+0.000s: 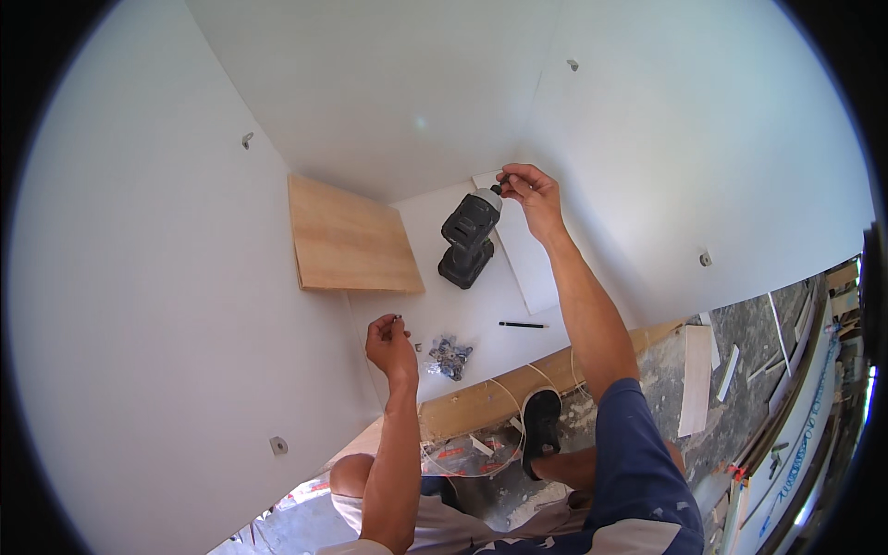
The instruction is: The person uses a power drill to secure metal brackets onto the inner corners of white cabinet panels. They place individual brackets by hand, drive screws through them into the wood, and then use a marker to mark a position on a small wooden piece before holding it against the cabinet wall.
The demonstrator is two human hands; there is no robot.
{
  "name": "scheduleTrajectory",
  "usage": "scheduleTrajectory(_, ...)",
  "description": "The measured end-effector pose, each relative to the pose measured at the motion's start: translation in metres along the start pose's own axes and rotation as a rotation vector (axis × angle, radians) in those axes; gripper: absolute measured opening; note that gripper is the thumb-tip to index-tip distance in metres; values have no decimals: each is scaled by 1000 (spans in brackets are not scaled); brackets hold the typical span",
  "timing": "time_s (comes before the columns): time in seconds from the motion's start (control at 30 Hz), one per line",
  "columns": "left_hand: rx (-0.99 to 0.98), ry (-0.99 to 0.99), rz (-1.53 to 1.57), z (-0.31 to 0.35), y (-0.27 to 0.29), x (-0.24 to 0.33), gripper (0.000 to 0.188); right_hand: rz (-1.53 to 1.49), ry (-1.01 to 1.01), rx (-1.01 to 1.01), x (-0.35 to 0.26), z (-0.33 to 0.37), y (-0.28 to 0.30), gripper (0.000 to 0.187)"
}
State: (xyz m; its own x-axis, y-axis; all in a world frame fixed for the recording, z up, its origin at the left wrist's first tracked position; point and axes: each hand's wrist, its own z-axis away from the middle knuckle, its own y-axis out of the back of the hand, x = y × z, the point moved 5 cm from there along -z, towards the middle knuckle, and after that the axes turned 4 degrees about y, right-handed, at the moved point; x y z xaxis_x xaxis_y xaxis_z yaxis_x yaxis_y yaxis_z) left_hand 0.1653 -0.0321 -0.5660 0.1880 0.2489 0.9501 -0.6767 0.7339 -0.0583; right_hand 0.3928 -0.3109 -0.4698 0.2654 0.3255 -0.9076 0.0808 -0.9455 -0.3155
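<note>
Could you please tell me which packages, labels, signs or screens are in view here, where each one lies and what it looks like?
Clear bag: on the white cabinet floor, just right of the left hand; small, crumpled, holding dark and metallic hardware.
Clear packet: on the ground below the cabinet's wooden edge, beside the black shoe; flat and rounded, with red print.
No signs or screens show.

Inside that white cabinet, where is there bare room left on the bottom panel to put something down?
Bare white panel lies between the drill and the pencil, and left of the pencil toward the wooden board. It is crowded near the left hand, where a bag of fittings lies, and by the right hand at the drill's tip.
</note>
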Motion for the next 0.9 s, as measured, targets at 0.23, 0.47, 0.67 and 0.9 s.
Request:
scheduleTrajectory(0.23,-142,84,186,26,-43,85,13,-37,38,19,2,7,-1,18)
scheduleTrajectory(0.47,-259,48,194,38,-52,111,10,-37,-16,6,-12,11,-2,26)
scheduleTrajectory(0.67,-365,37,244,50,-68,128,10,-59,-117,110,-27,36,2,28)
scheduleTrajectory(0.9,-627,-24,258,84,-110,171,21,31,-79,-72,-96,90,-29,24)
